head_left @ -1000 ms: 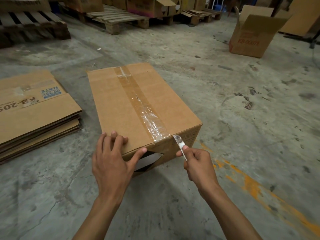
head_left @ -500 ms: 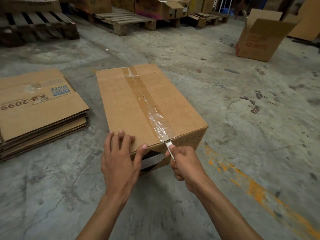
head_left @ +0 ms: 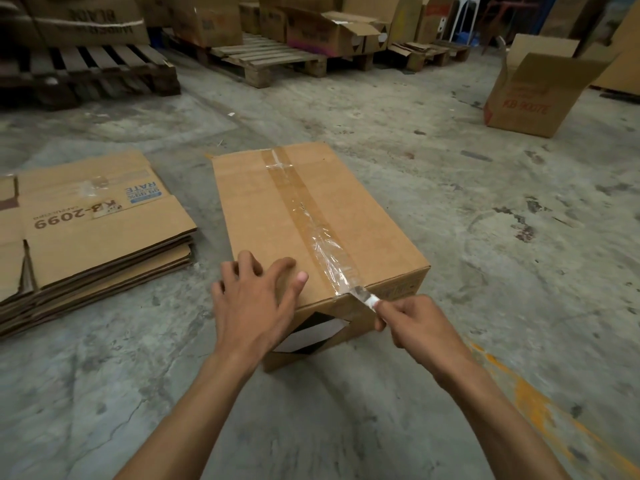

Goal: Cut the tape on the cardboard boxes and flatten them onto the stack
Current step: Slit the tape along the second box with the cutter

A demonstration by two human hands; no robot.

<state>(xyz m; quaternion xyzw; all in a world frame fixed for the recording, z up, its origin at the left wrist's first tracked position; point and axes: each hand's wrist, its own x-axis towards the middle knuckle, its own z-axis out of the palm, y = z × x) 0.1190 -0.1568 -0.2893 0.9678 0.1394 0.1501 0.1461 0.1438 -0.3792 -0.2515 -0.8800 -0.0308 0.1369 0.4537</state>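
While my left hand presses spread fingers on the box, my right hand pinches the blade at the tape.

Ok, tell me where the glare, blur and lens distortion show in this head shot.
Head view: glare glints off the crinkled clear tape near the blade; the left hand is slightly motion-blurred at its fingertips; the right hand reads sharper; the wide-angle lens bends the pallets and far open box outward; light is dim and even, shadows soft.
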